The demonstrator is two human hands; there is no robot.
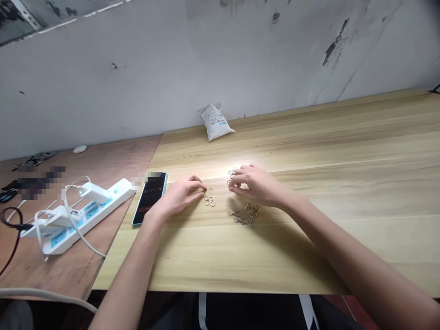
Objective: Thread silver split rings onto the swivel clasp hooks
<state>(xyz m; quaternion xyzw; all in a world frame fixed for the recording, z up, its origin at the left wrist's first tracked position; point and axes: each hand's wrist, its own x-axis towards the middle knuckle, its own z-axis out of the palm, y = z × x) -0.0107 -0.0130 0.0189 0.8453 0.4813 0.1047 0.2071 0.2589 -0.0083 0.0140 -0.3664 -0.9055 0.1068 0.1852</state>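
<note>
My left hand [182,195] rests on the table with thumb and fingers slightly apart. Its fingertips are right beside a small group of metal split rings [209,201]. My right hand [254,183] is curled, thumb and fingertips brought together over the wood; whatever lies between them is too small to make out. Just behind those fingertips, partly hidden by them, are small metal pieces [232,172]. A loose pile of small metal clasps [245,216], which look like key-ring hardware, lies nearer to me, below my right hand.
Left of my left hand lies a phone [150,198] showing a timer. A white power strip [91,215] with chargers and cables sits on the lower reddish surface. A white plastic packet [216,123] stands by the wall on the wooden table [343,160].
</note>
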